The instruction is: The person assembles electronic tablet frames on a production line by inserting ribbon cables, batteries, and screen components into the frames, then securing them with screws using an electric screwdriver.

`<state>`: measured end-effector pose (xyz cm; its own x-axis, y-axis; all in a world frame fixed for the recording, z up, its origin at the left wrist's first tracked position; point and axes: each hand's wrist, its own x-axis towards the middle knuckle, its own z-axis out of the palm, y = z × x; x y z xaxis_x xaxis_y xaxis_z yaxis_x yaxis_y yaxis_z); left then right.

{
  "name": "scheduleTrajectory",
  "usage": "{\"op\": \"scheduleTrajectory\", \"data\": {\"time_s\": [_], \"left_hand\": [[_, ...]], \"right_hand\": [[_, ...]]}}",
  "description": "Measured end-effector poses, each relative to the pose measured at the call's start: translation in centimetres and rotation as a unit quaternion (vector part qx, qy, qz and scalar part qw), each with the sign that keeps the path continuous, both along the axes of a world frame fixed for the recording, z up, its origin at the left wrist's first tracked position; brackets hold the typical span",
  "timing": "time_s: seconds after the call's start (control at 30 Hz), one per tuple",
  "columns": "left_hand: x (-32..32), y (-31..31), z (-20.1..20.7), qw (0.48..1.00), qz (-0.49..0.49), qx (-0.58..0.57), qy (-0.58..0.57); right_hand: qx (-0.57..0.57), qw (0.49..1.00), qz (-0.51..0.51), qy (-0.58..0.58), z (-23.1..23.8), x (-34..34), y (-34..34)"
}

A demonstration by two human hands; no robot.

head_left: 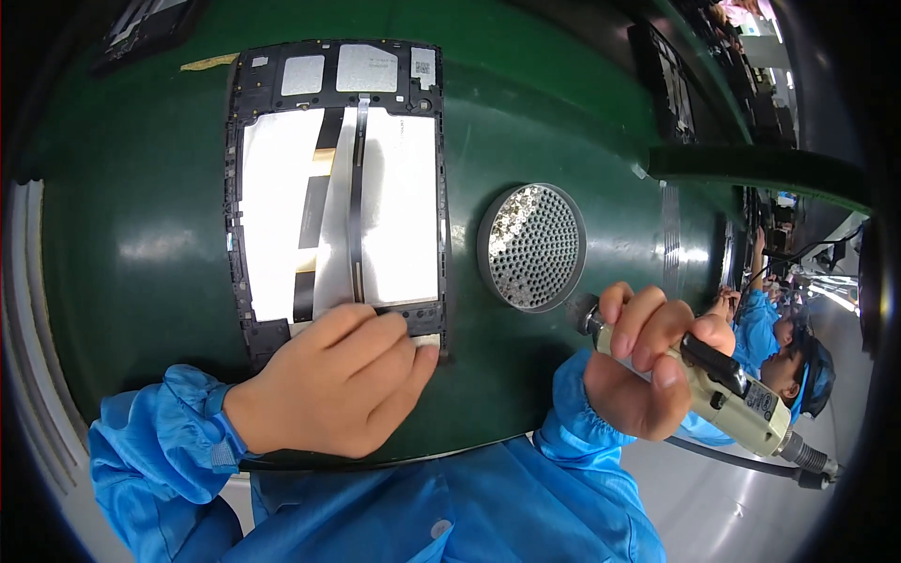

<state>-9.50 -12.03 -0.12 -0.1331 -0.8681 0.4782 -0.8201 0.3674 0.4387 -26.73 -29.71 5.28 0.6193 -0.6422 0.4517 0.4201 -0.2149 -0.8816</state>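
Note:
An opened tablet (399, 216) lies on the green bench, its black frame around a bright silvery-white back, with dark ribbon cables running down its middle. My left hand (338, 380) rests over the lower edge of this tablet with its fingers curled together. What sits under those fingertips is hidden. In my right hand (648, 361) I grip a pale electric screwdriver (751, 413) with a black lever. It is held tilted above the bench's near right part, its tip end toward the round screw tray (582, 239), which has many holes and small silvery screws heaped at its upper left.
The green bench top (141, 244) spreads around the tablet. Another dark device (141, 33) lies at the far left, and more dark panels (662, 84) stand at the far right. A green bar (760, 172) juts in from the right. A co-worker in blue (760, 338) sits beyond.

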Motion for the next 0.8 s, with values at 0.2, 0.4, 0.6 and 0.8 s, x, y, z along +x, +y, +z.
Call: {"op": "scheduleTrajectory", "data": {"time_s": [0.2,0.4,0.6,0.8], "left_hand": [[-0.8,-0.7,-0.4,0.996,0.069,0.043,-0.046],[-0.9,-0.2,-0.6,0.993,0.041,0.04,-0.103],[-0.8,-0.3,-0.6,0.993,0.039,0.035,-0.106],[-0.9,-0.3,-1.1,0.989,0.064,0.011,-0.135]], "right_hand": [[0.012,1.0,0.002,0.007,-0.6,-0.1,0.9],[0.014,0.999,0.028,0.013,-0.1,0.0,2.1],[-0.006,0.996,0.082,0.041,0.1,0.9,4.0],[0.004,0.993,0.075,0.091,-0.3,2.6,5.9]]}}
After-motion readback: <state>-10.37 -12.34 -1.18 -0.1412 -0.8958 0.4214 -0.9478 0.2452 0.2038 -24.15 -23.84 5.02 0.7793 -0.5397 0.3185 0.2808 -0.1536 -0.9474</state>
